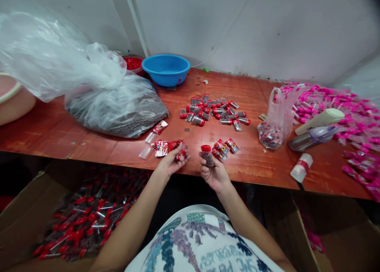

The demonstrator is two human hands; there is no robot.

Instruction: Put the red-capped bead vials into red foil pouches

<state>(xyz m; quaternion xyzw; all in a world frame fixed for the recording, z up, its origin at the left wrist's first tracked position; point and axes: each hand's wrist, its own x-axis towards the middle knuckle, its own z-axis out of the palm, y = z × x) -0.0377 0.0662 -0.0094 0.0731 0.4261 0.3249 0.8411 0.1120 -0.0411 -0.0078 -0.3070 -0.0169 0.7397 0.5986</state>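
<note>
In the head view my left hand (173,161) is closed on a small red printed packet (180,155) at the table's front edge. My right hand (214,172) grips a small clear bottle (208,158) with a red cap and dark beads inside, held upright. Beside my left hand lie more red packets (162,148) and clear plastic sleeves (145,152). Just right of the bottle are several wrapped packets (221,149). Farther back, a loose pile of red-capped bottles (204,113) lies on the wooden table (252,165).
A large plastic bag of dark beads (118,109) sits left, near a blue basin (166,69). To the right are a small plastic bag (274,121), a drinking bottle (311,138), a white roll (302,168) and pink-capped items (353,113). Below left is a box of red-capped bottles (86,220).
</note>
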